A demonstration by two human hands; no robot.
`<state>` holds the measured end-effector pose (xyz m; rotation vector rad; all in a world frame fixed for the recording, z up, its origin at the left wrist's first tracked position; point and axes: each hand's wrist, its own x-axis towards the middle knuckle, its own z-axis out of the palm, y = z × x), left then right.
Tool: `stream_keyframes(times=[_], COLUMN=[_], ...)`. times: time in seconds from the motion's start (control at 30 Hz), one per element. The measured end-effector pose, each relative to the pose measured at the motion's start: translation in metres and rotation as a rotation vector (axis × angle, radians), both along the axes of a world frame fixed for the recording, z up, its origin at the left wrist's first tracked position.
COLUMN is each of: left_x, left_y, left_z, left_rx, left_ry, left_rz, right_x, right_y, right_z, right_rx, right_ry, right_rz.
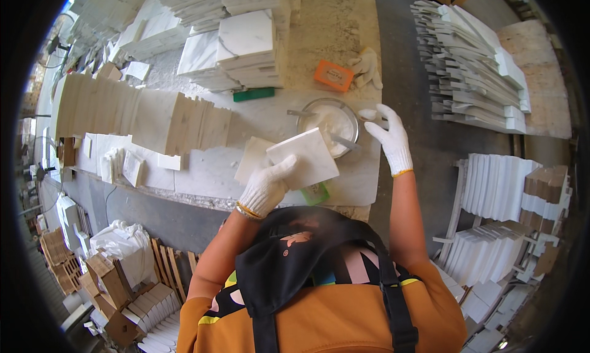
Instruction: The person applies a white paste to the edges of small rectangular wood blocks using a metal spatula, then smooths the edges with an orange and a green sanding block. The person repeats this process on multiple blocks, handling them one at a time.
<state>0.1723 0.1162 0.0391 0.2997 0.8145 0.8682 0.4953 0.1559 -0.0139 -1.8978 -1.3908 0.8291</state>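
Observation:
My gloved left hand [266,187] grips a square white marble tile [304,158] by its near left edge, tilted above the bench. Another pale tile [253,159] lies partly beneath it, and a green pad [315,193] shows below its near edge. Just beyond is a metal bowl [355,117] of white paste or powder, with two metal blades or handles in it. To the right of the bowl is my gloved right hand [391,134], fingers spread and slightly curled; a small pale-tipped thing [367,115] is close to its fingertips, perhaps a glove finger.
An orange hand-pad box [333,76] and a spare work glove [367,69] lie beyond the bowl. A green block [253,94] sits by stacked marble tiles [246,39]. A long row of upright tiles [156,117] stands at left. Stone strips [479,67] fill a pallet at right.

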Motion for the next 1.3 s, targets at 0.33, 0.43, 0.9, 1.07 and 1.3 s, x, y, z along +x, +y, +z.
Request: stream_keyframes(times=[0.33,0.43,0.9,1.07,1.3], left_x=[-0.002,-0.001,0.000,0.000,-0.001], left_y=[0.002,0.002,0.004,0.004,0.004], left_z=[0.010,0.010,0.013,0.012,0.011], left_rx=[0.063,0.082,0.109,0.113,0.114], left_ry=[-0.065,-0.059,-0.077,-0.075,-0.080], left_rz=[-0.050,-0.066,-0.061,-0.062,-0.068], right_x=[-0.024,-0.037,-0.066,-0.067,-0.066], right_y=[0.004,-0.007,-0.014,-0.013,-0.012], right_z=[0.055,0.098,0.144,0.149,0.145], right_rx=[0.010,-0.040,0.011,0.024,0.062], right_ry=[0.500,0.346,0.160,0.120,0.104], right_rz=[0.060,0.200,0.356,0.381,0.406])
